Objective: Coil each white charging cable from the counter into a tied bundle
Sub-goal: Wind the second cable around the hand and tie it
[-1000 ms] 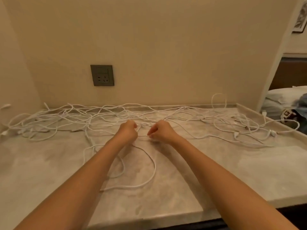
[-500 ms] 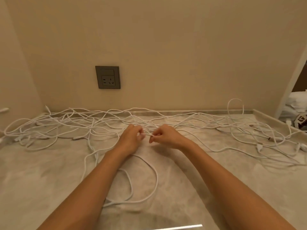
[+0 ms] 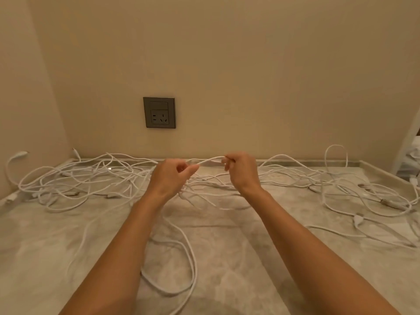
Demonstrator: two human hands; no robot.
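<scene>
While both hands are raised over the counter (image 3: 250,258), a short stretch of one white charging cable (image 3: 210,160) runs between them, below and to the right of the wall socket (image 3: 159,112). The left hand (image 3: 169,178), almost directly under the socket, pinches the cable's near end between thumb and forefinger, and its other fingers are curled in toward the palm. The right hand (image 3: 242,170), further right of the socket, pinches the other end of the stretch with curled fingertips, knuckles toward the camera. The held piece arches slightly between the two grips, lifted clear of the counter and level with the base of the wall.

Beneath the hands, and spreading far to the left and right of the socket, the rest of the white cables (image 3: 91,178) lie in a loose tangle along the back of the counter, several with small plugs showing. A larger loop of cable (image 3: 192,264) lies flat on the marbled surface well below the socket, between the two forearms. Whether it belongs to the pinched cable cannot be told, as the left wrist hides the run.
</scene>
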